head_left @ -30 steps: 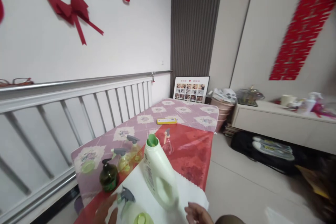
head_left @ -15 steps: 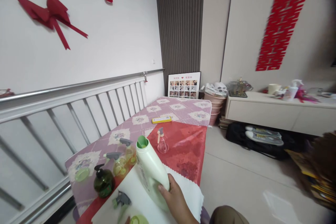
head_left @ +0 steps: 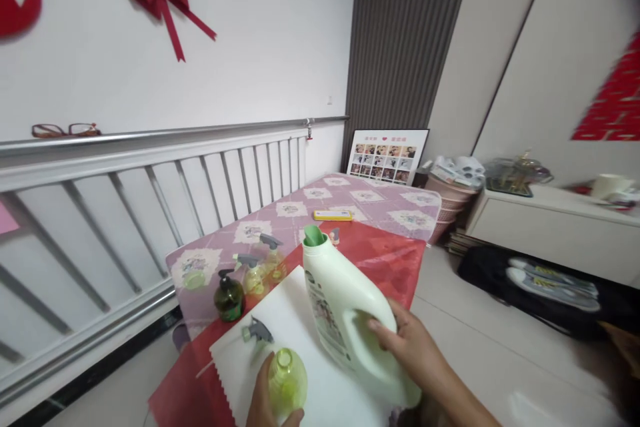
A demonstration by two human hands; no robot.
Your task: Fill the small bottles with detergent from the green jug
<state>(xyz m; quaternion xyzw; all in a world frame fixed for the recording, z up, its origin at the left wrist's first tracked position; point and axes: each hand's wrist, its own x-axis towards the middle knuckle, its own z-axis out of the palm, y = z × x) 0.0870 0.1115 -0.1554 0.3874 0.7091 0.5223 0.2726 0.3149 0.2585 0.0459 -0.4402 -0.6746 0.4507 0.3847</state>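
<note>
My right hand [head_left: 405, 337] is wrapped round the handle of a large pale green detergent jug [head_left: 345, 300], its uncapped green spout tilted up and left. In my left hand [head_left: 265, 390] is a small yellow-green spray bottle [head_left: 287, 377] without its head, its open neck facing up. A grey spray trigger head [head_left: 260, 330] lies on the white sheet [head_left: 295, 293] just beyond it. Left of the sheet stand a dark green pump bottle [head_left: 229, 297] and two yellowish spray bottles, one nearer [head_left: 253, 273] and one farther [head_left: 273, 253]. Behind the jug, another spray bottle [head_left: 335, 236] is mostly hidden.
A green cap [head_left: 194, 280] and a yellow box [head_left: 333, 215] lie on the patterned tablecloth [head_left: 240, 217], partly covered by red cloth [head_left: 390, 260]. A white radiator [head_left: 165, 207] runs along the left. To the right are a pink basket [head_left: 445, 207] and a low cabinet [head_left: 555, 227].
The view has swung left. The jug has come nearer and turned so its label and handle show. My left hand and the small bottle have risen into fuller view.
</note>
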